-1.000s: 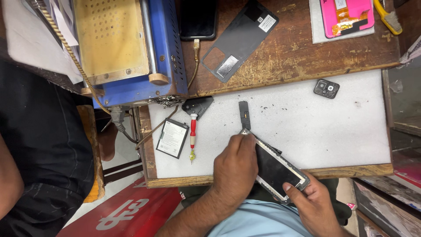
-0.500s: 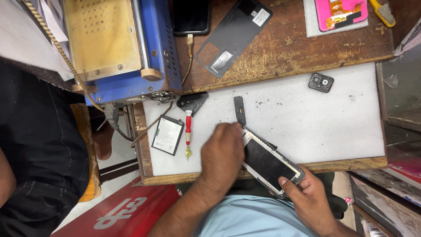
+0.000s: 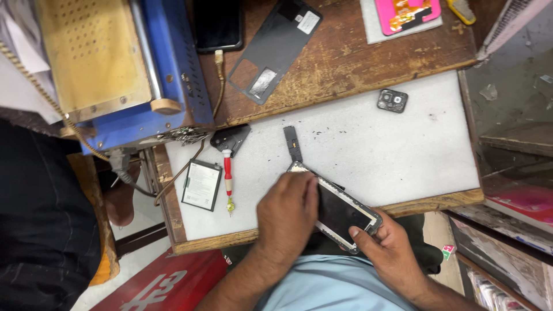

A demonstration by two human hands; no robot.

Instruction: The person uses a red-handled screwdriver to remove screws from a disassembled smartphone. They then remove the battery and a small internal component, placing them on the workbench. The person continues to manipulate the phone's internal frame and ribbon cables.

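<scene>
The right hand (image 3: 391, 253) grips the phone (image 3: 343, 210) by its corner, steadying it while the left hand (image 3: 285, 216) presses flat on its top.

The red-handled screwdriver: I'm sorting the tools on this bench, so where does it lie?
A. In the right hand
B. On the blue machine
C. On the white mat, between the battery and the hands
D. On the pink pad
C: the red-handled screwdriver lies untouched on the white mat, with the battery on one side and the left hand on the other.
</scene>
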